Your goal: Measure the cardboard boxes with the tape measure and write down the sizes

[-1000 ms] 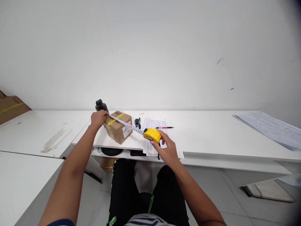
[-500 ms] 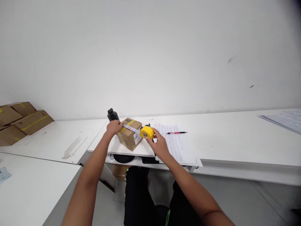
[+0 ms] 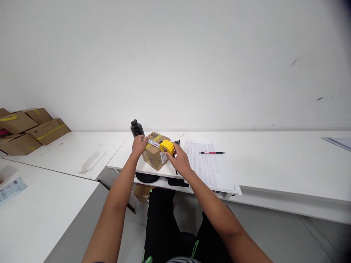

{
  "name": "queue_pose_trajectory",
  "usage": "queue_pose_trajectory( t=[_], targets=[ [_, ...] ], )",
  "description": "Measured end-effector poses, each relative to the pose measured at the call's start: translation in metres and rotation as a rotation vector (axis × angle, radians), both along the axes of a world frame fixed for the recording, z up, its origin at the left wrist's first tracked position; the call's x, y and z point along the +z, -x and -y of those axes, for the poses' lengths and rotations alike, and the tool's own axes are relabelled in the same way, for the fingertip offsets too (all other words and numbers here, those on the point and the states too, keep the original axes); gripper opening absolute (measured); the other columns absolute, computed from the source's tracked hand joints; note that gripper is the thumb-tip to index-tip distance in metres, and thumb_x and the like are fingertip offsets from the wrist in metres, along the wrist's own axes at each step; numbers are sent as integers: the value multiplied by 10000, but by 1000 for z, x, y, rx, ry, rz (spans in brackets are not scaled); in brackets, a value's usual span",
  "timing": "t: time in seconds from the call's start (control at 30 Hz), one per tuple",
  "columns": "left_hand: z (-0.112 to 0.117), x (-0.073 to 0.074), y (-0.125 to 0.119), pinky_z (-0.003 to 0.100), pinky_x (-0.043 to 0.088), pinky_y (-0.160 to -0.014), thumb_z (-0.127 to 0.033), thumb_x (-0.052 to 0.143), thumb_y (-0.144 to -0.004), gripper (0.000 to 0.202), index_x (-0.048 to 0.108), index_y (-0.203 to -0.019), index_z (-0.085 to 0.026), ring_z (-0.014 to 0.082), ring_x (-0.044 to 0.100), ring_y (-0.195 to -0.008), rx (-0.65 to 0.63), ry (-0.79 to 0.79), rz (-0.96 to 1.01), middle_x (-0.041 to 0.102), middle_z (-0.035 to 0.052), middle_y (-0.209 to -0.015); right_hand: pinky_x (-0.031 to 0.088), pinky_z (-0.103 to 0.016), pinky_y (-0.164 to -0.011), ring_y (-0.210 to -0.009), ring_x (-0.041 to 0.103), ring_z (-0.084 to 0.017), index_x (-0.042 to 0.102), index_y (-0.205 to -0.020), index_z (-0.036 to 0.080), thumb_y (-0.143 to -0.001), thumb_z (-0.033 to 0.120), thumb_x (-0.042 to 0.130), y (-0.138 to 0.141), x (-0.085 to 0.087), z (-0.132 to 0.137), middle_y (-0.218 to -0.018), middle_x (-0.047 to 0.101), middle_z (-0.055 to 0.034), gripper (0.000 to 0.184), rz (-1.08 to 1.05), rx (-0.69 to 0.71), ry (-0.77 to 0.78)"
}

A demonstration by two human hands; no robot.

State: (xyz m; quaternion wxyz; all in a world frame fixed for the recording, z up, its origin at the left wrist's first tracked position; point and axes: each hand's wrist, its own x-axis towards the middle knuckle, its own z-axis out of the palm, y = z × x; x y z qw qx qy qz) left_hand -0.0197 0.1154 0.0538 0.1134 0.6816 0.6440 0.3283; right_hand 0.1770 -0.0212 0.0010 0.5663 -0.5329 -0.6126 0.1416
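Taking the box [image 3: 155,157] as the middle of the dial, with six towards me, I have it near the front edge of the desk [image 3: 270,160], right ahead of me. The blade [image 3: 153,143] is already drawn out and laid over its top, running from ten o'clock to two. At ten, my left hand [image 3: 139,145] has its fingers closed on the blade's end by the box's edge; they hide the tip, so I can't tell how squarely it sits. At two, my right hand [image 3: 180,159] pinches the yellow case [image 3: 167,147] between thumb and fingers, over the box's corner. So I judge the span along the top to be set or nearly so; the blade is not yet wound in. The pen [image 3: 212,152] lies out of hand at three, on the papers [image 3: 203,166]; I can't tell whether any figure is noted there. The bottle [image 3: 137,128] stands at eleven, just beyond my left hand.
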Motion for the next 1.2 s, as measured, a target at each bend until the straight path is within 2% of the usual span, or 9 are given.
queue_pose_trajectory(
  t=[0.23,0.53,0.7,0.87,0.97,1.07,1.2],
  targets=[
    [-1,-5,-1,310,470,-768,-551,524,-863,439,670,-972,-152,254,672,-969,-16,89,150,718,149,-1076,542,-419,-848,-1053,630,-269,533,-1326,221,-856,404,602,1,2,0,-1296,622,-114,509,0,-4,11],
    [2,-3,-1,312,458,-719,-598,526,-834,444,641,-883,-173,243,664,-908,4,90,137,720,123,-1009,532,-430,-860,-1029,630,-271,536,-1323,198,-842,425,612,2,0,0,-1288,626,-123,537,-37,-10,45],
    [-8,0,-1,323,456,-692,-608,576,-796,420,611,-801,-189,242,655,-840,47,128,97,716,100,-916,543,-398,-788,-962,642,-257,535,-1327,218,-856,455,593,3,-1,2,-1259,629,-113,530,-2,-38,21],
    [-24,9,-1,325,473,-657,-552,708,-706,385,620,-727,-178,250,652,-755,18,225,132,702,103,-760,539,-379,-770,-912,642,-243,528,-1339,216,-872,444,575,4,-13,3,-1205,630,-108,522,47,-53,1],
    [-28,13,-1,333,480,-655,-538,732,-684,376,629,-693,-176,259,654,-728,-4,243,135,687,100,-692,540,-376,-776,-896,638,-236,539,-1316,181,-865,460,586,4,-26,3,-1168,637,-119,532,-32,-52,4],
    [-28,10,-1,331,483,-659,-554,716,-690,385,637,-713,-178,258,659,-734,-15,251,143,692,97,-706,541,-377,-780,-899,632,-236,552,-1289,158,-852,480,601,3,-33,1,-1138,648,-129,545,-117,-50,7],
    [-27,2,-2,323,474,-655,-611,664,-719,428,621,-764,-188,242,654,-762,24,188,134,706,100,-810,536,-385,-798,-933,628,-243,571,-1264,175,-843,469,612,4,-31,-1,-1134,650,-123,515,-113,-44,-14]
  ],
)
